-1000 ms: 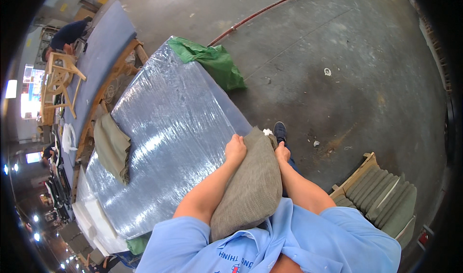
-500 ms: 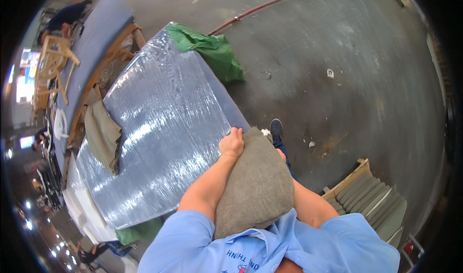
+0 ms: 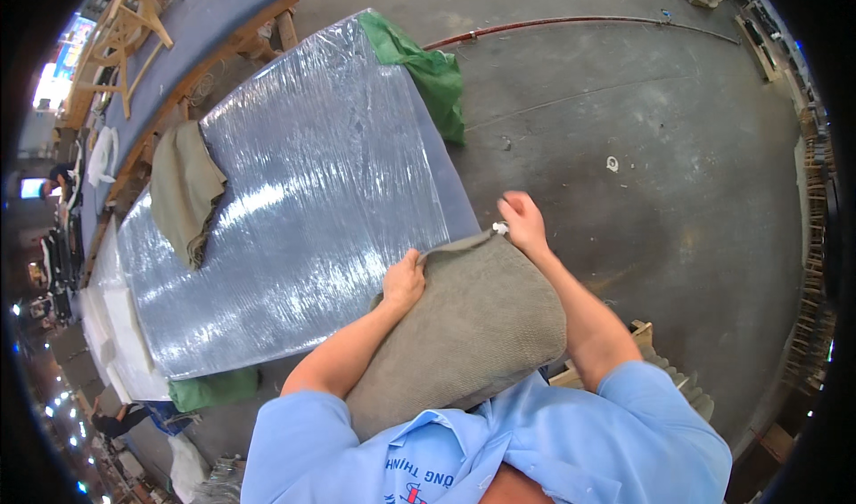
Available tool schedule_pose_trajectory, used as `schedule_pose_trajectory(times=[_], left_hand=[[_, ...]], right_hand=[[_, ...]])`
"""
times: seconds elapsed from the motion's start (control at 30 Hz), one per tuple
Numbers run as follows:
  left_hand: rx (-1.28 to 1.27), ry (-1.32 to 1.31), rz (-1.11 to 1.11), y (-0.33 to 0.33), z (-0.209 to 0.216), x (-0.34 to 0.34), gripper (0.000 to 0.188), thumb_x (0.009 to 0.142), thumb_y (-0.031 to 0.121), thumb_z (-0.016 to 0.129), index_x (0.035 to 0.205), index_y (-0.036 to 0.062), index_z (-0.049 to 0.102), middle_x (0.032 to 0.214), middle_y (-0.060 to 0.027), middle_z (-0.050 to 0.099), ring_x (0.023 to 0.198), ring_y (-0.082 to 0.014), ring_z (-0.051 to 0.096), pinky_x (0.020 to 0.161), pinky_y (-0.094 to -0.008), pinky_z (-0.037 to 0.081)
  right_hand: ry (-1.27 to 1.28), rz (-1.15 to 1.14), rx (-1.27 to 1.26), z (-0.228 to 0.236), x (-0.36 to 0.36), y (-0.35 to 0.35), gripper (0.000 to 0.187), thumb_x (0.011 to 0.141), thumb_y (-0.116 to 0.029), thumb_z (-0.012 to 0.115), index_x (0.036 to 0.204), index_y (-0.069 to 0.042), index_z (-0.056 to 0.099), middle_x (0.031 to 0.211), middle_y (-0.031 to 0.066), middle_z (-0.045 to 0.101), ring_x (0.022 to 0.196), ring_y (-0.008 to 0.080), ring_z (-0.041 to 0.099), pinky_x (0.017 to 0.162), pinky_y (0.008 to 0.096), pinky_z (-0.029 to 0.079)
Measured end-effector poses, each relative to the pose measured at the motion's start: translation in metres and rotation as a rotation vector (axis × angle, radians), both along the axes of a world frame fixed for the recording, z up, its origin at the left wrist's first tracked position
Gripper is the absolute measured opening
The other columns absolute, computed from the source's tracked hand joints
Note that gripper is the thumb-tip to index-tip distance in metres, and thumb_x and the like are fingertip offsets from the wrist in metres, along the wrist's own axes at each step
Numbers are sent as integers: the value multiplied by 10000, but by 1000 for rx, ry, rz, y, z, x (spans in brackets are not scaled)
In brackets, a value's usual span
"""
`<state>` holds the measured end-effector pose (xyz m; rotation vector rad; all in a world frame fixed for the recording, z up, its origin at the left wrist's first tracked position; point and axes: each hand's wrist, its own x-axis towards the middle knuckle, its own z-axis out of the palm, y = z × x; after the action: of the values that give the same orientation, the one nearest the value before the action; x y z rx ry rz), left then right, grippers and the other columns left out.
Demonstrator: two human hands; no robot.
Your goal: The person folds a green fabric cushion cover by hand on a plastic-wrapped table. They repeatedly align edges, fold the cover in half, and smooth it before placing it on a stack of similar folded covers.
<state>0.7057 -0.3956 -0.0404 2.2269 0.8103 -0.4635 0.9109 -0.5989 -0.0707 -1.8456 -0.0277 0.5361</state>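
A grey-green fabric cushion point(image 3: 473, 326) rests against my chest and over the near corner of a table wrapped in clear plastic film point(image 3: 285, 201). My left hand point(image 3: 406, 279) is closed on the upper left edge of its cover, where the cloth folds up in a ridge. At the cushion's far corner a small tuft of white filling point(image 3: 500, 228) sticks out. Just beyond that tuft is my right hand point(image 3: 524, 221), with curled, slightly blurred fingers. Whatever they pinch, if anything, is too small to make out.
A loose grey-green cloth point(image 3: 185, 192) lies on the table's left side, green sheeting point(image 3: 415, 72) over its far corner. A blue-topped bench point(image 3: 214, 27) holds a wooden chair frame point(image 3: 125, 45). Stacked cushions point(image 3: 687, 379) stand low right. A red hose point(image 3: 553, 24) crosses the floor.
My right hand has come out from behind the cushion to beyond its far corner. My left hand has shifted slightly left and down along the edge. The cushion has turned and shows more of its face.
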Motion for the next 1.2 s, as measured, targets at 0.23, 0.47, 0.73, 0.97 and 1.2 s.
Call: schedule_pose_trajectory(times=[0.23,0.47,0.73,0.97,1.2], left_hand=[[167,-125,-56,3,-29,6,279,1076,341,477,1024,70,512,756,-249,701,749,-496,693,681,-605,517],[75,-194,-66,10,-35,-4,276,1080,360,467,1036,90,507,782,-231,715,765,-461,706,693,-579,528],[-145,129,-12,33,11,-77,460,997,488,607,1182,77,705,1158,-210,715,1127,-375,677,958,-492,538],[-52,-57,281,22,-2,-78,224,1007,224,526,1032,22,620,899,-257,729,899,-472,708,829,-576,525],[-27,-96,319,30,-24,-74,248,1000,231,508,1034,4,603,865,-276,731,846,-484,713,787,-578,537]], right_hand=[[-280,1483,-419,88,9,108,682,948,-443,726,1496,-97,517,1440,207,581,1334,362,553,1115,467,436],[-301,1688,-719,59,-21,120,530,1001,-473,624,1368,-91,600,1275,201,674,1242,384,615,1023,525,479],[-225,1628,-859,40,-53,146,375,1060,-322,507,1196,-14,670,1185,255,710,1142,442,669,977,545,517],[-335,1466,-906,42,-81,169,365,1090,-307,450,1093,20,614,1015,296,717,1019,476,688,919,554,522],[-520,1516,-759,27,-76,174,350,1098,-319,439,1007,-3,559,879,276,709,909,484,686,821,572,513]])
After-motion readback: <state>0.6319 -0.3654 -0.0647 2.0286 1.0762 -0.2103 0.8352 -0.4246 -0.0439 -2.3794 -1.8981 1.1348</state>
